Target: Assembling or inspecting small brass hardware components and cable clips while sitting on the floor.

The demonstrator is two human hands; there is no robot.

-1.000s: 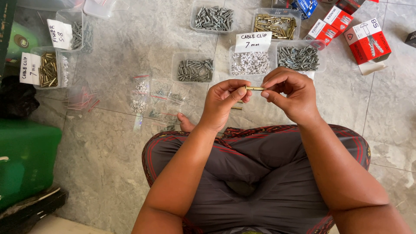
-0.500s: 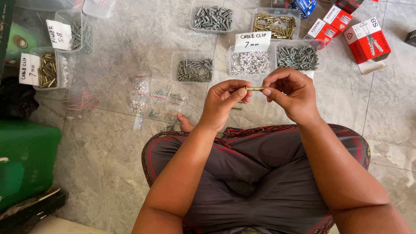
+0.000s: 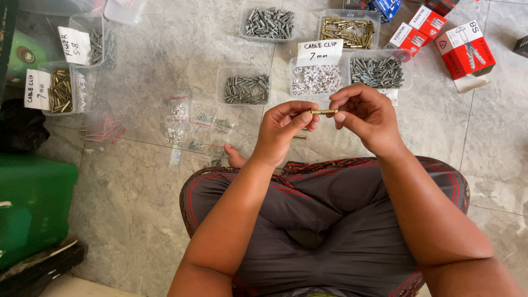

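The fingers of both hands pinch a short brass screw (image 3: 323,111), held level above the floor (image 3: 165,49): the left hand (image 3: 286,129) grips 1 end, the right hand (image 3: 366,115) the other. Just beyond them a clear tub (image 3: 314,80) holds white clips under a paper label. Beside it, 1 tub (image 3: 380,71) holds grey screws and another (image 3: 246,88) grey plugs. Farther off, 1 tub (image 3: 348,26) holds brass screws. Small bags (image 3: 177,118) of parts lie to the left. Red boxes (image 3: 465,49) lie at the far right.
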